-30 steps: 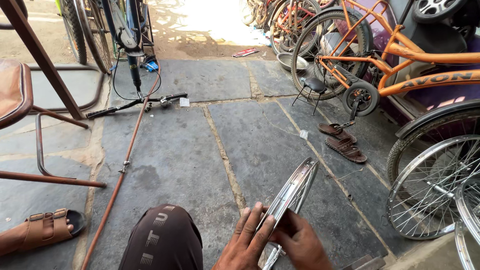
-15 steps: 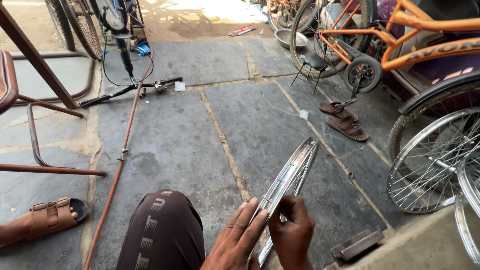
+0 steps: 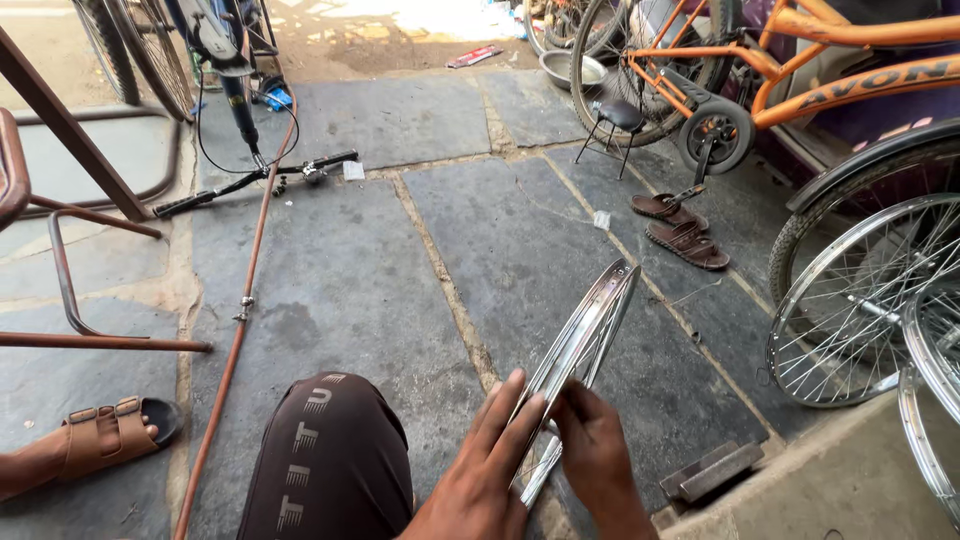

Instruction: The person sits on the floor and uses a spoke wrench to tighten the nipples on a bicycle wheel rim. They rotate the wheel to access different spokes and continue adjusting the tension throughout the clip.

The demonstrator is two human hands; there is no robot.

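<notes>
The lower end of the rim [image 3: 585, 345] is hidden behind both hands, and the wrists are cut off by the bottom edge, as are the spoked wheels [image 3: 860, 300] at the right. Around it on the stone floor [image 3: 340, 290] lie a copper pipe [image 3: 245, 300], a pair of sandals [image 3: 680, 228] and an orange bicycle [image 3: 800, 70], with a knee [image 3: 325, 460] low in front. The left hand [image 3: 490, 470] lies with fingers stretched flat along the rim's left side, the right hand [image 3: 592, 450] curls round its lower edge, and the rim stands tilted up from the floor between them.
</notes>
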